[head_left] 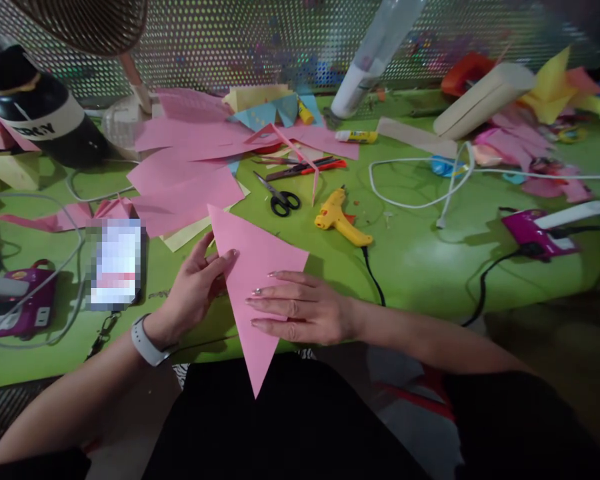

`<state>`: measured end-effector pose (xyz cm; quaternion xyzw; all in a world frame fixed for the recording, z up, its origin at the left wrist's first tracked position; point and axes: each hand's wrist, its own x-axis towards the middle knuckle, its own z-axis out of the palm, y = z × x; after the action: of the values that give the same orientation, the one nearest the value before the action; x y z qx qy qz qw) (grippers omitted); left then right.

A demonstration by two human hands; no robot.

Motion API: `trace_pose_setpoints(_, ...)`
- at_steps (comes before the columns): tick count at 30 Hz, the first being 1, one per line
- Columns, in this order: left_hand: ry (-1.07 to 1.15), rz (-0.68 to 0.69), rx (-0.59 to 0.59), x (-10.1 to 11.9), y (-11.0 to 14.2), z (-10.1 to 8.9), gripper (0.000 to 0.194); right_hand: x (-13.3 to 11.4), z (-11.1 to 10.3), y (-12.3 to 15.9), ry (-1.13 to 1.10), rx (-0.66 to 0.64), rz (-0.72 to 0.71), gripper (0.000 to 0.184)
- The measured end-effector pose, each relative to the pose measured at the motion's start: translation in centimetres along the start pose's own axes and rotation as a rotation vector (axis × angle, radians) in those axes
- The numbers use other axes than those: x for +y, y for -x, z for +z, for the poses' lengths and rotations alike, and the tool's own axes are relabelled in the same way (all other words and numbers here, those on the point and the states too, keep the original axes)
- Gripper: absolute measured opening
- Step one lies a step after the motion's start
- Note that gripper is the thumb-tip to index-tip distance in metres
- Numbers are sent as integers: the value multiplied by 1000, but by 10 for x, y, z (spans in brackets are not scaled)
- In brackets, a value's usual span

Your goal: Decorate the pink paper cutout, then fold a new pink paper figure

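A pink paper folded into a triangle (253, 263) lies at the near edge of the green table (420, 260), its lower tip hanging over the edge. My right hand (300, 308) lies flat on the triangle with fingers stretched out, pressing it down. My left hand (197, 287) touches the triangle's left edge, thumb and fingertips on the paper, fingers apart. A white watch sits on my left wrist.
Pink paper sheets (190, 167) pile up behind the triangle. Black scissors (279, 197), a yellow glue gun (341, 219) with a black cord, a glue stick (356, 136), white cables (430, 180), purple glue guns (535, 233) and a dark bottle (35, 107) lie around.
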<state>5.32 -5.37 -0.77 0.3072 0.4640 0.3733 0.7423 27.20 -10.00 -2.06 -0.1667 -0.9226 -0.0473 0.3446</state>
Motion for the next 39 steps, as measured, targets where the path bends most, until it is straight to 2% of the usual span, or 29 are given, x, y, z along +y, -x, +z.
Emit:
trace_pose_setpoints(4, -13, 55, -50, 3, -9, 3, 40, 1, 2, 2, -38, -44, -9, 25)
trace_pose_setpoints(8, 11, 16, -138, 1, -16, 2, 25, 6, 7, 4, -23, -148, 68, 38)
trace_pose_setpoints(15, 174, 1, -48, 2, -29, -3, 12, 10, 15, 2, -24, -282, 25, 38)
trace_pose_setpoints(19, 157, 18, -15, 4, -32, -10, 11, 13, 12, 6, 83, -274, 127, 52)
trace_pose_setpoints(25, 139, 62, -40, 0, -34, -14, 16, 16, 15, 16, 7, -291, 111, 42)
trace_pose_setpoints(28, 187, 57, -40, -1, -35, -14, 10, 19, 17, 17, -83, -297, 136, 44)
trace_pose_setpoints(32, 244, 50, -42, -2, -37, -13, 10, 26, 16, 16, -320, -302, 175, 39)
trace_pose_setpoints(37, 242, 81, -83, -6, -36, -10, 13, 32, 13, 4, -515, -149, 384, 30)
trace_pose_setpoints(39, 236, 85, -95, -6, -35, -10, 12, 32, 13, -2, -528, -172, 377, 34)
